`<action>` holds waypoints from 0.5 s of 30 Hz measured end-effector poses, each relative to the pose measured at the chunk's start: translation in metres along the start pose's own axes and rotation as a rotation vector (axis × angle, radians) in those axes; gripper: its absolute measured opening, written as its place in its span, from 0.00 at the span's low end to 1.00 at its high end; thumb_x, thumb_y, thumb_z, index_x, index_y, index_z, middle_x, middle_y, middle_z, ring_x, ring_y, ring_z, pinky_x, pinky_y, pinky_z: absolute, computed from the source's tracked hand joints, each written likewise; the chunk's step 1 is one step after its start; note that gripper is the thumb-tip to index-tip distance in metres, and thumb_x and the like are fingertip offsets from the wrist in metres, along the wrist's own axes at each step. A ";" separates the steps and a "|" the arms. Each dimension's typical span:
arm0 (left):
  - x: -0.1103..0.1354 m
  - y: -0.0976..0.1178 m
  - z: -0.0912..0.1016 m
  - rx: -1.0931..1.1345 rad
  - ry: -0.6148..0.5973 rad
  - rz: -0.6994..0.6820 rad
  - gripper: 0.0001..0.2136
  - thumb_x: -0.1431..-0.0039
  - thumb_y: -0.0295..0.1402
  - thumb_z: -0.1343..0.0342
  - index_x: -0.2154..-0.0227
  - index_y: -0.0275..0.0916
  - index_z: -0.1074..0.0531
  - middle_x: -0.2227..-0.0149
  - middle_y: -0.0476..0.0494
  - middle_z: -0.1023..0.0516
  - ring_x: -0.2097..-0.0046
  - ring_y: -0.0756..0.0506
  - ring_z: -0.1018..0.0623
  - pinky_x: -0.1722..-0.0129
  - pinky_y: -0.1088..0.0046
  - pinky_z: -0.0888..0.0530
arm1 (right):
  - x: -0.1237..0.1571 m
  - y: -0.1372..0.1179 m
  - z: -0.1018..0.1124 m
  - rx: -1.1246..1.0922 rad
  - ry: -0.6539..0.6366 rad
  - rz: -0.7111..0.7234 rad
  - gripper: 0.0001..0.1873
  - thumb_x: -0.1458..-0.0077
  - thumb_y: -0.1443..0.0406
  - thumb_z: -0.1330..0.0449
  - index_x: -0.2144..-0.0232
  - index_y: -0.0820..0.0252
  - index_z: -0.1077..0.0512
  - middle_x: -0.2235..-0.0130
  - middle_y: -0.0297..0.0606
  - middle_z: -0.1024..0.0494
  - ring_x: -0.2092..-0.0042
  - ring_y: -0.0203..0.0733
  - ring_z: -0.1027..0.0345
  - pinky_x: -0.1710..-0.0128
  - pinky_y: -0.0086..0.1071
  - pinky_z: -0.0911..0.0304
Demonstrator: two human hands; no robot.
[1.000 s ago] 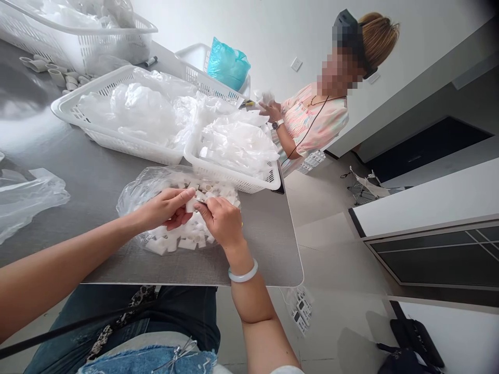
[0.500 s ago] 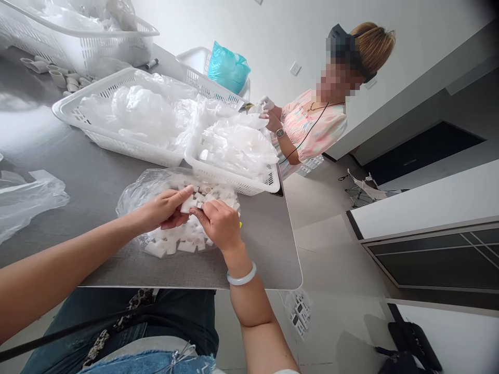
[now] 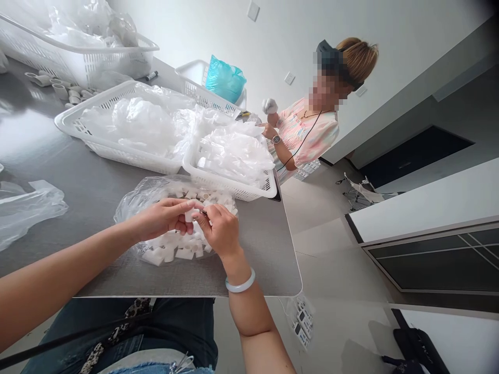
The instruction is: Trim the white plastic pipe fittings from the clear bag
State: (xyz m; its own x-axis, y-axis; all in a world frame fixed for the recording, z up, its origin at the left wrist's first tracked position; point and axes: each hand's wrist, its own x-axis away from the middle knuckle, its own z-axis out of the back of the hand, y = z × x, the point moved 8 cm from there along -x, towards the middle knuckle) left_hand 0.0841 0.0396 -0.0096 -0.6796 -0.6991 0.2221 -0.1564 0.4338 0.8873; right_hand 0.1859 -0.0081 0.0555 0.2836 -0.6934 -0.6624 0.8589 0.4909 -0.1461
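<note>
White plastic fittings [image 3: 171, 253] lie heaped in a clear plastic bag [image 3: 130, 208] on the grey table [image 3: 105, 182], right in front of you in the head view. Your hands have closed in on one white fitting [image 3: 189, 214] held just above the heap. Your left hand [image 3: 163, 217], its arm reaching in low from the left across the table, is half closed and pinches that piece between thumb and fingertips. Your right hand [image 3: 220, 231] is curled just beside it with its fingers at the same piece; you cannot tell whether they grip it or only touch it. That forearm, with a pale bangle [image 3: 240, 281] at the wrist, rises from the table's near edge. Just past the bag sits a white plastic basket [image 3: 230, 189] of film-wrapped items, and farther off a co-worker's gloved hand [image 3: 270, 106] is raised.
</note>
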 end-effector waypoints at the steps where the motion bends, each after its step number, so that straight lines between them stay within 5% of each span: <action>1: 0.001 0.005 -0.003 0.007 -0.022 -0.030 0.16 0.45 0.46 0.35 0.65 0.37 0.19 0.76 0.45 0.23 0.74 0.47 0.22 0.75 0.77 0.26 | 0.000 0.002 0.001 -0.004 0.001 -0.013 0.32 0.30 0.48 0.62 0.74 0.60 0.31 0.76 0.33 0.27 0.71 0.32 0.33 0.72 0.24 0.47; 6: 0.009 0.020 -0.014 -0.197 -0.152 -0.148 0.15 0.43 0.39 0.37 0.54 0.40 0.20 0.69 0.44 0.20 0.70 0.48 0.23 0.70 0.77 0.26 | 0.000 0.012 -0.004 0.018 -0.091 -0.074 0.27 0.30 0.50 0.56 0.73 0.59 0.31 0.74 0.35 0.26 0.69 0.34 0.31 0.71 0.24 0.45; 15: 0.000 0.020 0.014 -0.590 0.013 -0.432 0.20 0.41 0.37 0.39 0.46 0.39 0.24 0.70 0.45 0.23 0.74 0.48 0.28 0.76 0.76 0.30 | -0.002 0.003 0.005 0.042 -0.031 -0.004 0.34 0.32 0.45 0.62 0.77 0.59 0.33 0.80 0.31 0.32 0.75 0.32 0.37 0.76 0.25 0.50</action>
State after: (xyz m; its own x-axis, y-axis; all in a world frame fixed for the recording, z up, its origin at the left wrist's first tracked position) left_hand 0.0707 0.0561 0.0023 -0.6359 -0.7466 -0.1955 0.0060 -0.2581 0.9661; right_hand 0.1903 -0.0073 0.0601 0.2929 -0.7115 -0.6388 0.8768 0.4663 -0.1173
